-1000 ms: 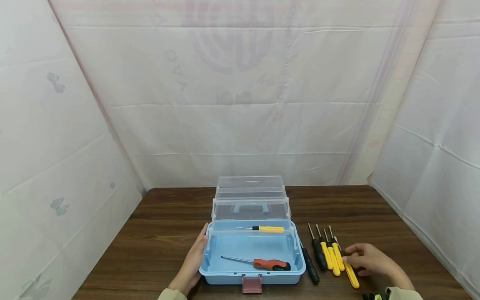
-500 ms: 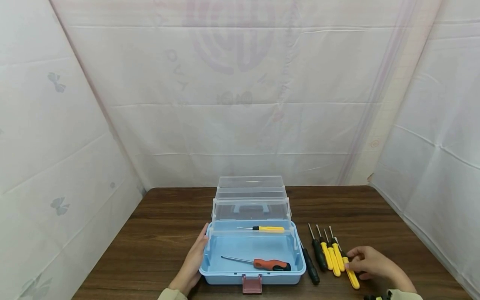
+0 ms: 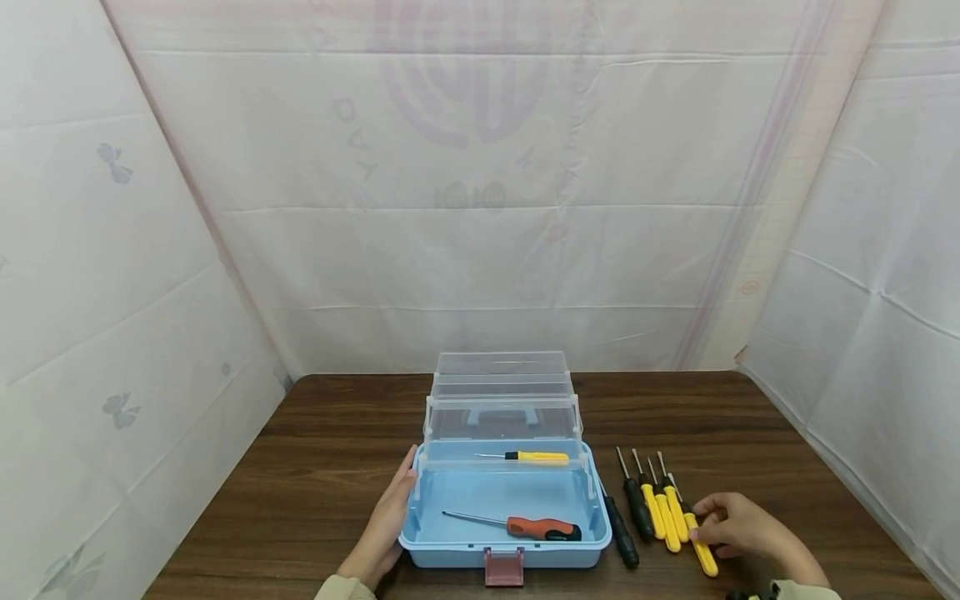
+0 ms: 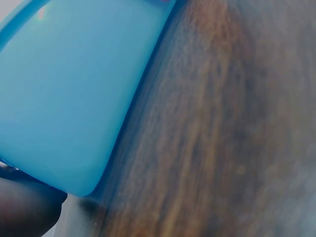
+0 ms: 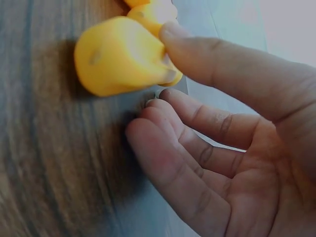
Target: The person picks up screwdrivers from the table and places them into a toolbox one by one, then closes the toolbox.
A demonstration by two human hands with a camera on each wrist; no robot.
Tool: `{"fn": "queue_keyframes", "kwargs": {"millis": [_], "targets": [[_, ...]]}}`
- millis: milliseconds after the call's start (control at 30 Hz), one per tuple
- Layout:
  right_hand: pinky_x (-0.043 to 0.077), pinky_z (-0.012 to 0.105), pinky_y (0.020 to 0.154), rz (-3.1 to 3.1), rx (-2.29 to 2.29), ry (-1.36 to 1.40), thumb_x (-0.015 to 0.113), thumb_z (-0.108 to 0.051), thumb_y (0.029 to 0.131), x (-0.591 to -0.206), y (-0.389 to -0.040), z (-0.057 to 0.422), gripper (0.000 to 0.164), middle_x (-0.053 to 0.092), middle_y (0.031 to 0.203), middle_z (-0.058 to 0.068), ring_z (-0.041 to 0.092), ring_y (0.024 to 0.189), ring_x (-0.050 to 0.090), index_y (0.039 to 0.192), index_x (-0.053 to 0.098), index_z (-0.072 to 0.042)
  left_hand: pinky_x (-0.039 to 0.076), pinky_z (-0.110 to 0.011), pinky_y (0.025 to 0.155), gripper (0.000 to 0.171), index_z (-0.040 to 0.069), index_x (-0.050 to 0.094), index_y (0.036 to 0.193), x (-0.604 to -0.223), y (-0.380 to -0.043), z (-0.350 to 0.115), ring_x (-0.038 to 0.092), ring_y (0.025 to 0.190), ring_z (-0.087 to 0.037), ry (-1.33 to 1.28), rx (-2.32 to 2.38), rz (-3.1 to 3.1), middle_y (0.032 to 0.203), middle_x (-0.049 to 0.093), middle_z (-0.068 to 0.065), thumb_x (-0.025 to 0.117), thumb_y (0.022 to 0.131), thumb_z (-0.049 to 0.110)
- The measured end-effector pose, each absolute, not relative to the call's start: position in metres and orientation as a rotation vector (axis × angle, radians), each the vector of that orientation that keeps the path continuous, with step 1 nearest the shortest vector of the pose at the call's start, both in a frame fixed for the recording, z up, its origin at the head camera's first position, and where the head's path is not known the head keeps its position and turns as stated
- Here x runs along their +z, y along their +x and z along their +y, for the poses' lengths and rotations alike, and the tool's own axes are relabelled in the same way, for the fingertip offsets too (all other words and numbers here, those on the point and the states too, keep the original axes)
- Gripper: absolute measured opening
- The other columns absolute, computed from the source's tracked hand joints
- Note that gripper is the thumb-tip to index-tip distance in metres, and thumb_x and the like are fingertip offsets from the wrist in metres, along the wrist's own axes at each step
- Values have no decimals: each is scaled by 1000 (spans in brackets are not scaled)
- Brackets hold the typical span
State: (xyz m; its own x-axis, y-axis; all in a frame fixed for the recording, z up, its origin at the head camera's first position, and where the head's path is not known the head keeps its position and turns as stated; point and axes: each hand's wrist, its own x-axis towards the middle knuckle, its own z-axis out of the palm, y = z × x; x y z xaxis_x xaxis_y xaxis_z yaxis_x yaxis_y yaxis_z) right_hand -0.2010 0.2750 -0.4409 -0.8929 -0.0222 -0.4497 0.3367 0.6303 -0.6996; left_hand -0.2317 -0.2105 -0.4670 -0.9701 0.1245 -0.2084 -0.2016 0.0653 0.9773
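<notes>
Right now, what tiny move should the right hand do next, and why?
Perhaps the right hand should close gently around the yellow screwdriver beside it. Its thumb seems to touch the handle, but the other fingers look loosely bent, and I can't see a firm grip. The left hand rests against the blue box.

A dark brown wooden table [image 3: 322, 450] with streaked grain lies beneath whitish sheeting. The back sheet [image 3: 300, 158], crossed by level creases, rises beyond the table's far edge and bears a faint purplish round emblem [image 3: 442, 133] and pale lettering. The left sheet [image 3: 90, 283] carries grey bow prints [image 3: 115, 163]; the right sheet [image 3: 892, 192] is creased, slanting along the table's side.
</notes>
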Motion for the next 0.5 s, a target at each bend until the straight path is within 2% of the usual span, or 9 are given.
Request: {"fn": "queue_keyframes", "kwargs": {"millis": [500], "targets": [[59,39,70,2471,-1161,287,77,-19,80,-443,-200,272,53,62,90,11,17,79,63,116,55,13,2,-67,113,61,25,4,156,-467,-230,-210,-6,146,-46,-60,2011,2097,161,-5,-18,24,104,48]]}}
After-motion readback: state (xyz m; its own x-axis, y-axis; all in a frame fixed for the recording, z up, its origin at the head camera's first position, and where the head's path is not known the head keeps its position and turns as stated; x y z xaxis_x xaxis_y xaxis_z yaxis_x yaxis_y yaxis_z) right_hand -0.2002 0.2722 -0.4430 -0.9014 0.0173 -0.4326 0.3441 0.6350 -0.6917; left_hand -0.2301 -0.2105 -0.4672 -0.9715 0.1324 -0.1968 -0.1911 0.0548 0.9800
